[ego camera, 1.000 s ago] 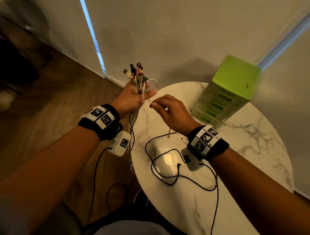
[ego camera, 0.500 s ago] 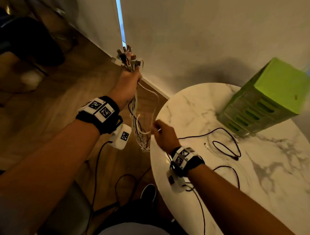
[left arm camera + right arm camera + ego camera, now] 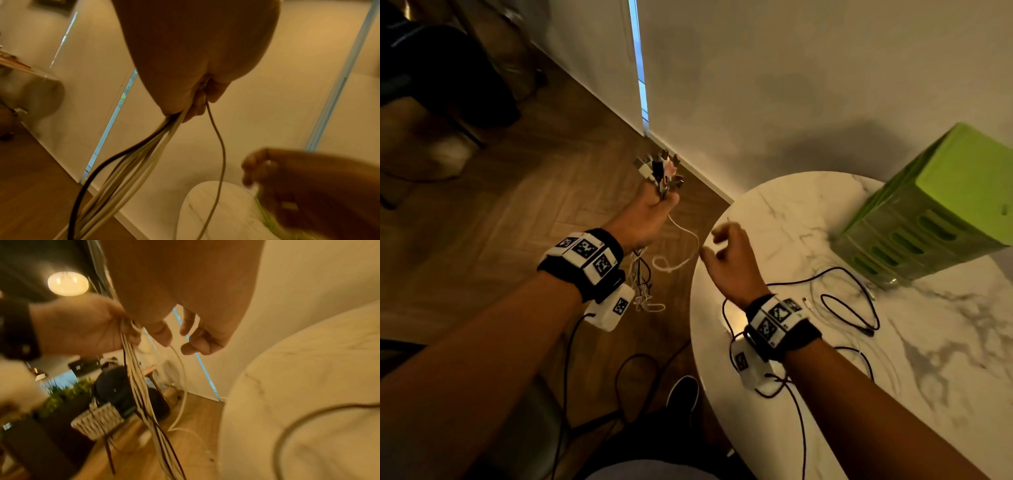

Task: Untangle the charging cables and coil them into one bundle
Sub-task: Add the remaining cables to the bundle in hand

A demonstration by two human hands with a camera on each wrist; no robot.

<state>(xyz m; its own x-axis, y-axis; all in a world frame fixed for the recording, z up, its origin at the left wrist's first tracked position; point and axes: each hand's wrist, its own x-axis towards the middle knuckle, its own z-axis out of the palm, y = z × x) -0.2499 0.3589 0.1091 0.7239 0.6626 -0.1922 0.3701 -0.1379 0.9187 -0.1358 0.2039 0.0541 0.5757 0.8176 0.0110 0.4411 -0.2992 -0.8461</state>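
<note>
My left hand (image 3: 649,214) is raised beside the table and grips a bunch of charging cables (image 3: 642,286) just under their plugs (image 3: 661,169), which stick up above the fist. The strands hang down past my wrist; they are white ones and a dark one (image 3: 131,162) (image 3: 137,386). One thin white cable (image 3: 681,255) leaves the fist and loops down towards my right hand (image 3: 726,255). That hand hovers at the table's left edge with its fingers (image 3: 197,344) loosely curled and apart. The cable (image 3: 182,378) passes by the thumb tip, and I see no pinch.
The round marble table (image 3: 774,428) holds a loose black cable (image 3: 851,310) and a thin white one with a plug (image 3: 806,302). A green slotted box (image 3: 935,212) stands at its back right. Left of the table are wooden floor, a shoe (image 3: 683,390) and my wrist cameras' cords.
My right hand has risen from beside the hanging strands and its fingers have loosened around the white cable. The left hand keeps its grip on the bunch and sits lower in view.
</note>
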